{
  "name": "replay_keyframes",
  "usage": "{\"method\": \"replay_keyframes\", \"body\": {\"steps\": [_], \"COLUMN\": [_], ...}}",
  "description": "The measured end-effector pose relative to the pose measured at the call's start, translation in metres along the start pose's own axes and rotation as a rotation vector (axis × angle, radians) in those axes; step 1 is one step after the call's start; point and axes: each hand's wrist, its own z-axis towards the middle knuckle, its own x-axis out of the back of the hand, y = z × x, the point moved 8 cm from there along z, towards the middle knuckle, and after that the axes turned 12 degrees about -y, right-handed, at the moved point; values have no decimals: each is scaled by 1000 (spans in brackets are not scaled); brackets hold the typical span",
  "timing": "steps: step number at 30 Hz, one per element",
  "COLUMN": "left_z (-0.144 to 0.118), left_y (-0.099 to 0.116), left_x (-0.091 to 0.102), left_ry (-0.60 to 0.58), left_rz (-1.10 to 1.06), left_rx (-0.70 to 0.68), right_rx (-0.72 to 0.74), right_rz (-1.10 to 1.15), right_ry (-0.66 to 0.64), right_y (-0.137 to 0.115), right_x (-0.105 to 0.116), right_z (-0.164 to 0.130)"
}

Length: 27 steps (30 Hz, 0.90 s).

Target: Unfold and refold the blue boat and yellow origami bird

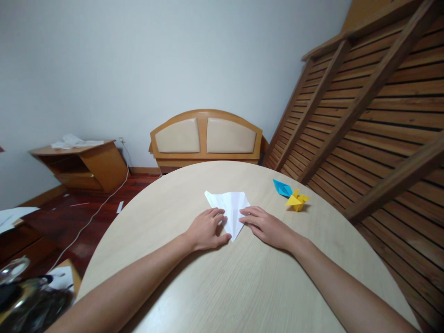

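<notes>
A partly folded sheet of white paper (233, 210) lies on the round table, its narrow point toward me and pleat-like creases running down to that point. My left hand (208, 230) grips its left edge, fingers curled and the thumb close to the lower tip. On the opposite edge, my right hand (265, 226) has its fingertips closed on the paper, the thumb partly hidden. To the right of the paper sit a blue folded paper piece (283, 188) and a yellow origami figure (297, 200), side by side.
The pale round table (270, 286) fills the foreground. Behind it stands a headboard (206, 134) with cream panels. A slatted wooden frame (378, 120) leans along the right. At left are a low cabinet (104, 166) bearing papers and a cable (93, 217) on the floor.
</notes>
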Motion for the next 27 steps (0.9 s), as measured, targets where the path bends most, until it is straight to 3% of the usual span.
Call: {"method": "replay_keyframes", "body": {"steps": [8, 13, 21, 27], "left_z": [0, -1, -4, -5], "left_y": [9, 16, 20, 22], "left_x": [1, 2, -4, -4], "left_ry": [-20, -18, -87, -116], "left_rz": [-10, -37, -22, -37], "left_rx": [-23, -66, -148, -179], "right_rx": [17, -45, 15, 23], "right_rz": [-16, -84, -112, -113], "right_ry": [-51, -60, -65, -38], "right_y": [-5, -8, -30, -29], "right_x": [-9, -4, 5, 12], "right_z": [6, 7, 6, 3]}}
